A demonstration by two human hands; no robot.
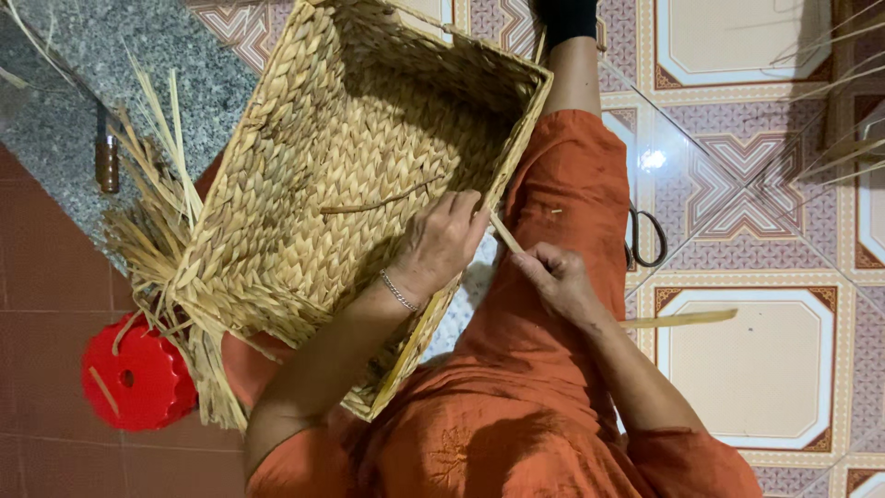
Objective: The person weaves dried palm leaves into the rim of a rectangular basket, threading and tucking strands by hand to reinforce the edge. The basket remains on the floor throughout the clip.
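A rectangular woven straw basket [313, 184] rests tilted on my lap, its open side facing me. My left hand [441, 242] reaches inside it and presses against the right rim, with a thin bracelet on the wrist. My right hand [556, 279] is just outside that rim, pinching a flat straw strand [506, 234] that runs from the rim edge. Loose unwoven straw ends [152, 217] stick out from the basket's left side.
Scissors [647, 238] lie on the patterned tile floor right of my orange-clad leg. A loose straw strip [682, 319] lies by my right forearm. A red plastic stool [136, 378] stands lower left. A grey stone slab [83, 83] is upper left. More straw stalks [843, 111] are at the right edge.
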